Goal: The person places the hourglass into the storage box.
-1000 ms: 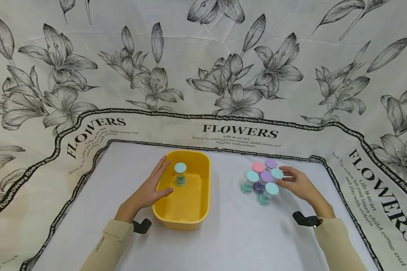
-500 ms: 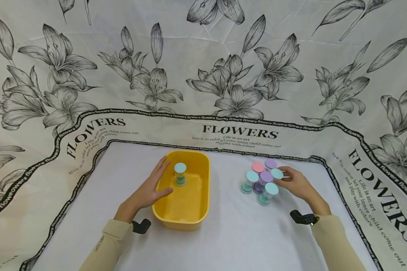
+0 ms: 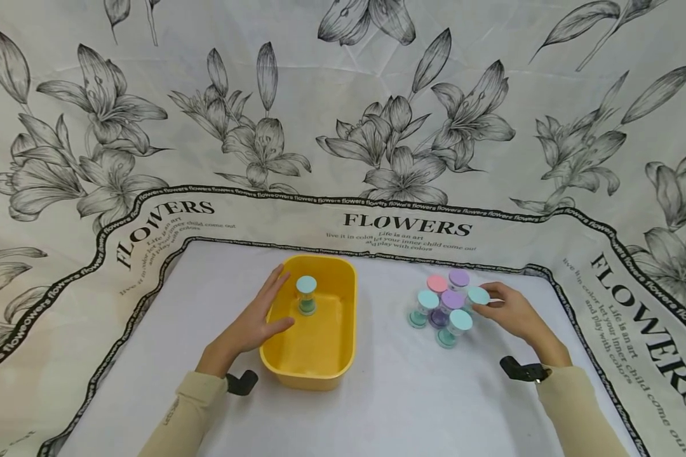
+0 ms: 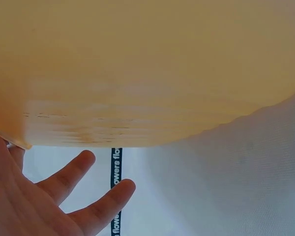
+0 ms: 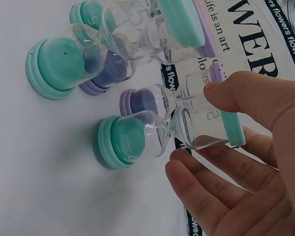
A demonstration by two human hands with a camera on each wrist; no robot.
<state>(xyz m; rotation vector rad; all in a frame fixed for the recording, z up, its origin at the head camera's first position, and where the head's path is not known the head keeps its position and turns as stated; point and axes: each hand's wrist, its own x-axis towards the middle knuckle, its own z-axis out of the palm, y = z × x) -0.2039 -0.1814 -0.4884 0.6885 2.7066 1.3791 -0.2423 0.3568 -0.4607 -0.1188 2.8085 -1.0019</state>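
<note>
My right hand [image 3: 511,310] pinches a mint-capped sand timer [image 3: 479,295] by its top, thumb on one side and fingers on the other. In the right wrist view that sand timer [image 5: 172,128] stands upright, its mint sand in the lower bulb. Close beside it are more sand timers with mint, purple [image 3: 452,299] and pink [image 3: 437,283] caps. My left hand [image 3: 251,322] rests at the left rim of a yellow tub [image 3: 354,317], fingers spread and fairly straight. Inside the tub stands one mint sand timer [image 3: 307,296]. The left wrist view shows the tub's outer wall [image 4: 147,59].
A white cloth [image 3: 389,393] covers the table. Flower-printed fabric [image 3: 297,82] with a black lettered border rises behind and at both sides. White surface lies between the tub and the group of sand timers.
My right hand has taken hold of the mint sand timer and shifted it slightly right, away from the group. The left hand stays at the tub.
</note>
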